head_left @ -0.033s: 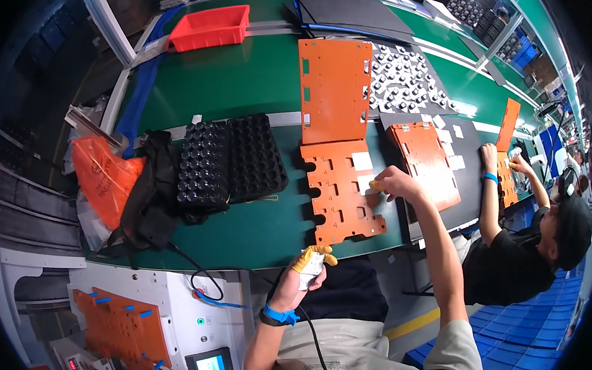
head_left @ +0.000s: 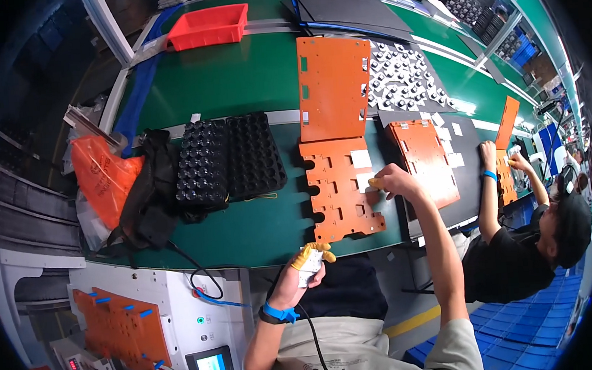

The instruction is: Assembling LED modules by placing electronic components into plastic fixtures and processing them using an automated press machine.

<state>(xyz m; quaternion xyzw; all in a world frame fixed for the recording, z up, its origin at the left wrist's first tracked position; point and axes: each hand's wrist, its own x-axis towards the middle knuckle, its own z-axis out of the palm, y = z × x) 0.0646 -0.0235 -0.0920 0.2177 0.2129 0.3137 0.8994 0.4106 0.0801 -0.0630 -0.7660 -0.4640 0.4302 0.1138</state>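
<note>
My left hand (head_left: 300, 274), with yellow finger cots and a blue wrist strap, is closed around a small stack of flat white pieces (head_left: 309, 271), just off the table's front edge. My right hand (head_left: 397, 181) reaches over the orange fixture plate (head_left: 338, 203), its thumb and forefinger pinched at the edge of a flat white square piece (head_left: 365, 181) lying there. Directly above that lies a second white square (head_left: 361, 158). The fixture's hinged orange lid (head_left: 335, 87) stands raised behind. What the right fingertips grip is partly hidden by the fingers.
Black trays (head_left: 256, 153) of round cups sit left of the fixture, beside a black bag (head_left: 151, 194). Another orange fixture (head_left: 424, 160) stands to the right. Farther back are a red bin (head_left: 208, 27) and many small white-and-black parts (head_left: 401, 77). A co-worker (head_left: 522, 232) works at far right.
The whole view has shifted very slightly. Both hands keep the same pose and place relative to the fixture.
</note>
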